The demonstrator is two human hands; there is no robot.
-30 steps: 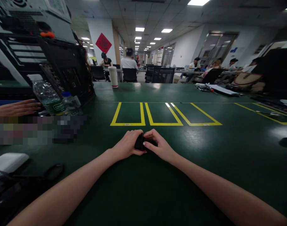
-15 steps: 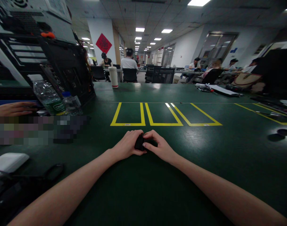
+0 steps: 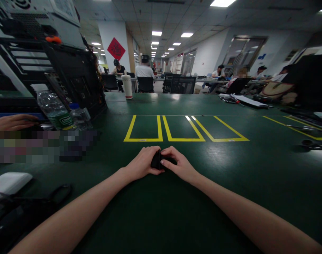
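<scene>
My left hand and my right hand meet at the middle of the green table, both closed round a small black object that rests on the tabletop. Their fingers cover most of it, so its shape is hard to make out. Just beyond the hands lie three yellow taped rectangles.
At the left stand a water bottle, an open black computer case and another person's hand. A white pad and black cables lie near left. A white cup stands far back. A dark small item sits at right.
My hands have stayed put on the black object. The other person's hand at left drew back a little. The dark item at the right edge shifted left and farther away.
</scene>
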